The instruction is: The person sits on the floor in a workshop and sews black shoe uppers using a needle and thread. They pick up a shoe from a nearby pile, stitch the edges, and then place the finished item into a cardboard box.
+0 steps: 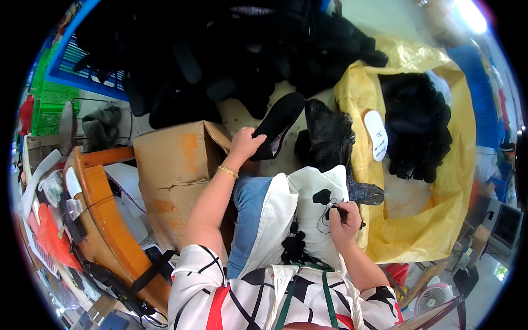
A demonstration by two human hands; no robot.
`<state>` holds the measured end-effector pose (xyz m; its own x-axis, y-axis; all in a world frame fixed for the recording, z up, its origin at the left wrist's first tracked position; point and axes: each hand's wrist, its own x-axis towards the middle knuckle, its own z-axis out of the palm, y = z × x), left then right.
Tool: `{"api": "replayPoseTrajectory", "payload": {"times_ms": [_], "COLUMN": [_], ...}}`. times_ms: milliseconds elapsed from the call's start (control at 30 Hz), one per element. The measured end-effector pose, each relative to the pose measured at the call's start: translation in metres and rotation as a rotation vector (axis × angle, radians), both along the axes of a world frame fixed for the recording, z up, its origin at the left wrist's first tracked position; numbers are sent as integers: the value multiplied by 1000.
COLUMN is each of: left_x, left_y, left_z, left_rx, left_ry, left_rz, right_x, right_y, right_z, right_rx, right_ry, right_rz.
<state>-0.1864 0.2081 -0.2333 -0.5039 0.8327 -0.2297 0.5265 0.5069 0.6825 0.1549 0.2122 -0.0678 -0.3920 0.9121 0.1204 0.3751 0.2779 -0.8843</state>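
Note:
My left hand (246, 144) is closed round the rim of a black cloth shoe (283, 122), holding it tilted over the floor beside a cardboard box (171, 159). A patterned lining shows inside the shoe. Above the white apron (311, 192) on my lap, my right hand (345, 219) has its fingers curled round a small dark object. What kind of object it is does not show. Thin black threads loop beside those fingers, and a small black scrap (322, 196) lies on the apron close by.
Many black shoes (220, 71) are heaped ahead, partly in a blue basket (82, 74). At right stands a yellow sack (355, 104) holding more black shoes (418, 126), with a white sole-shaped card (375, 135) at its edge. A black plastic bag (330, 132) lies between. Orange wooden furniture (118, 220) is left.

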Motion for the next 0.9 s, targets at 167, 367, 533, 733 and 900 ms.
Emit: {"api": "replayPoseTrajectory", "payload": {"times_ms": [167, 367, 533, 733, 900], "left_x": [-1, 2, 58, 110, 147], "left_y": [-24, -128, -217, -269, -248], "left_z": [129, 212, 228, 203, 255], "left_rx": [277, 231, -72, -249, 373], "left_ry": [-290, -719, -849, -612, 371], "left_rz": [100, -106, -113, -165, -5], "right_x": [5, -20, -30, -29, -23], "right_y": [-1, 21, -4, -66, -74], "right_z": [8, 17, 38, 42, 38], "right_rx": [-150, -478, -507, -658, -566], "right_ry": [73, 577, 687, 388, 327], "right_rz": [-77, -241, -49, 87, 54]}}
